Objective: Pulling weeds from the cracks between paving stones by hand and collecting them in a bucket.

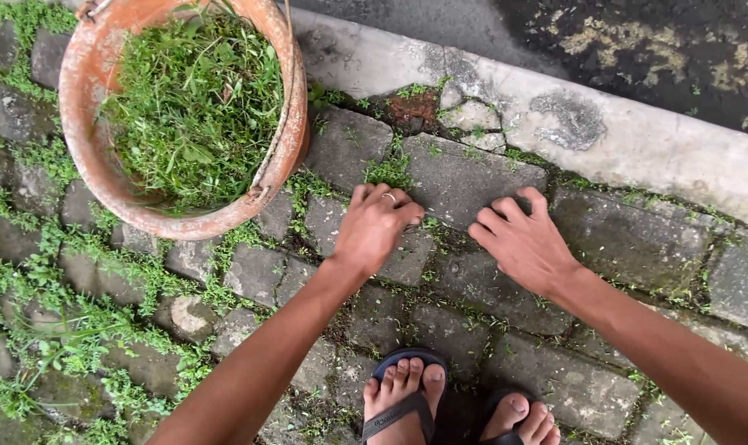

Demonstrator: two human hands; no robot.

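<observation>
Seen from above, crouched over old grey paving stones (464, 177) with weeds (390, 171) growing in the joints. Left hand (374, 227) resting knuckles-up on the pavers, fingers curled under and bunched at the joint just below a small green tuft; a ring (389, 197) showing on one finger. Whether anything is pinched between those fingertips cannot be told, since the curled fingers hide it. Right hand (522, 243) lying just beside it, a little apart, palm down, fingers bent and loosely spread with the tips pressed to the edge of the same long stone; nothing visibly held.

An orange, weathered bucket (287, 140) standing to the upper left of the left hand, near but not touching, heaped with pulled grass and weeds (192, 107). A thin metal handle lying along its right rim.

Beyond the hands, a pale concrete kerb (637, 140) running diagonally across the top, cracked and patched, with dark wet asphalt (637, 41) behind it. Thick green growth filling the joints on the left side of the paving (69, 330); joints under and right of the hands mostly bare soil with scraps of green.

At the bottom edge, two bare feet in dark flip-flops (407, 404), toes pointing toward the hands.
</observation>
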